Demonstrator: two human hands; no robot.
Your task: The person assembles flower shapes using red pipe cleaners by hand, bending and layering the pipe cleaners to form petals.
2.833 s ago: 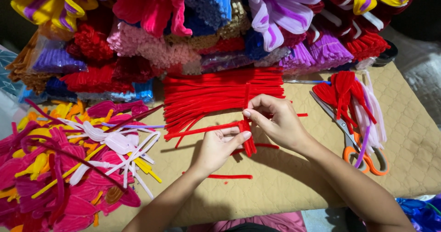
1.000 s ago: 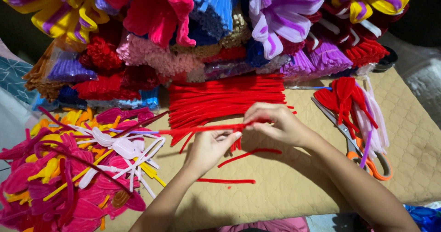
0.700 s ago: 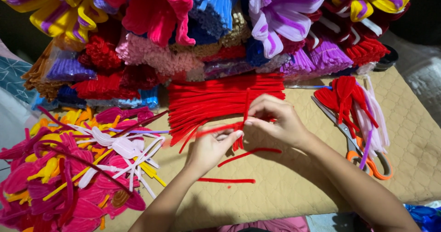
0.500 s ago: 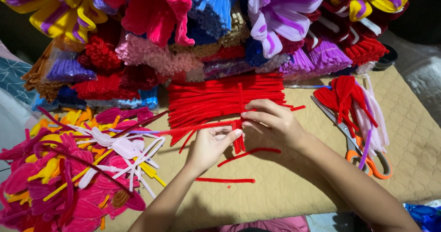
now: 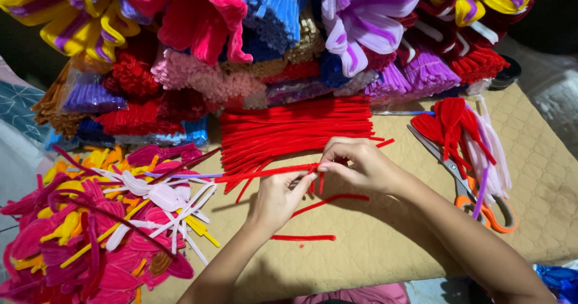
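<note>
My left hand (image 5: 278,199) and my right hand (image 5: 356,166) meet in the middle of the tan quilted mat (image 5: 373,250). Together they pinch a small bundle of red pipe cleaners (image 5: 265,172) that sticks out to the left, with short ends hanging below the fingers. Just behind the hands lies a big pile of red pipe cleaners (image 5: 295,129). Two loose red pieces (image 5: 303,238) lie on the mat in front of my left hand.
Orange-handled scissors (image 5: 475,201) lie at the right, under bent red and pink pieces (image 5: 457,123). A heap of pink, yellow and white pipe-cleaner flowers (image 5: 102,225) fills the left. Bundles and large flowers in many colours (image 5: 271,33) line the back.
My hands have stayed at the same spot, with the fingers shifting on the red bundle. My right hand has closed in over the bundle's end, and the camera has tilted slightly.
</note>
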